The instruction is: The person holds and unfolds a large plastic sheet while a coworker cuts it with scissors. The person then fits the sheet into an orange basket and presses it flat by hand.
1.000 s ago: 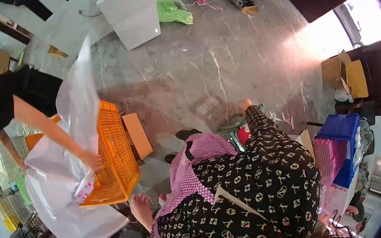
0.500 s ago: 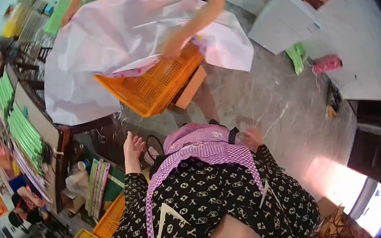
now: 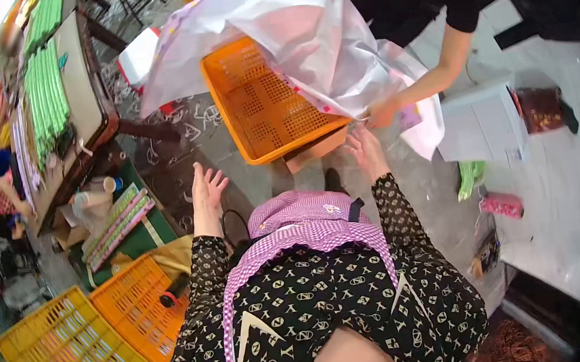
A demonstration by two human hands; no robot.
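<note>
A rectangular basket point(image 3: 256, 109) of rigid orange plastic sits centrally, well above the floor's middle in view, its corners rounded and its base a lattice of small holes. A glossy white sheet point(image 3: 300, 28), thin and deeply creased, drapes across its far right part, pink marks dotting one edge. The left grip point(image 3: 207, 193) is spread wide, palm bare and holding nothing, apart from the basket. The right grip point(image 3: 367, 151) is loosely splayed just beside the basket's near right corner; whether it touches the sheet I cannot tell. Next to it, a co-worker's hand point(image 3: 383, 110) holds the sheet's edge. Flat brown cardboard point(image 3: 315, 150) shows beneath the basket. To the left, slender pale-green rolls point(image 3: 46, 95) lie side by side on a worktop point(image 3: 83, 72); lower down, a yellow slatted crate point(image 3: 72, 352) adjoins an orange mesh crate point(image 3: 131, 305)
</note>
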